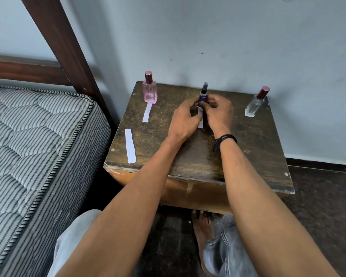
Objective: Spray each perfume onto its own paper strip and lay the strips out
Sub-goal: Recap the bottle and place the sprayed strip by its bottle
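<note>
A small dark wooden worktop [248,148] stands against a pale wall [248,47], with a bed's striped mattress [38,146] and dark wooden bedpost [68,47] to its left.

Three perfumes stand along the far edge, well apart from one another. A pink bottle [150,90] with a dark red cap is at the far left. A small blue spray bottle [203,94] with a black nozzle is in the middle. A clear bottle [255,103] with a dark red cap is at the far right. All three are upright.

Both hands meet around the blue spray bottle. The right hand [219,113] pinches its blue body from the right with curled fingers. The left hand [183,121] has its fingers curled against the bottle's left side. A black band [226,139] circles the right wrist.

The middle strip [200,114] of white paper lies just on the near side of that bottle and shows in the gap between the two hands. Its near end pokes out below them onto the worktop. The left thumb sits at its edge, and I cannot tell whether it presses on the paper.

A second strip [146,112] lies flat just on the near side of the pink bottle, its far end nearly at the bottle's base. A third strip [130,145] lies alone near the worktop's near left corner.

A bare foot [203,226] rests on the dark floor [318,206] below.
</note>
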The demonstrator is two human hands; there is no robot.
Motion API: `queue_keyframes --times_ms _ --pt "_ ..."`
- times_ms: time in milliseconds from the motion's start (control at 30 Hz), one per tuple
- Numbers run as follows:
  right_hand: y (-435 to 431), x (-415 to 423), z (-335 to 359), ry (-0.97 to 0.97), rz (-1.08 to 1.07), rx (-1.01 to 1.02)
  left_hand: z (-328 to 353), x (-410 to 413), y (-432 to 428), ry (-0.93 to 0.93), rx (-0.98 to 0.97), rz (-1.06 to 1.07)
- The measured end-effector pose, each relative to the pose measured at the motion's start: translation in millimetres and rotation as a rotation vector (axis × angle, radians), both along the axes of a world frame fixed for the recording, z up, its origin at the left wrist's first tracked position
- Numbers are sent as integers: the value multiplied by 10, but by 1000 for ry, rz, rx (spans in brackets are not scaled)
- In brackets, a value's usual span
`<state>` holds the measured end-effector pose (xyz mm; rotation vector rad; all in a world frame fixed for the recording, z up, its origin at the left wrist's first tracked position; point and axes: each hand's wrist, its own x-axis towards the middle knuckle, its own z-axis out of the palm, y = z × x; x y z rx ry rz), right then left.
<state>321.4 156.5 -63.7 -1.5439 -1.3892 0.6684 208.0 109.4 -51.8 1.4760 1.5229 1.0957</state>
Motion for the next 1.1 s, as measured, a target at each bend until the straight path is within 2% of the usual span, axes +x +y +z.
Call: queue_keyframes --times_ms 767,967,1100 --pt "-1 30 -30 -5 -6 -52 -3 -32 -44 18 -17 50" --pt "-79 49 -16 -16 -156 -33 -5 -66 -116 24 -41 93" --pt "-116 60 -6 65 -226 -24 15 -93 -199 12 -54 90"
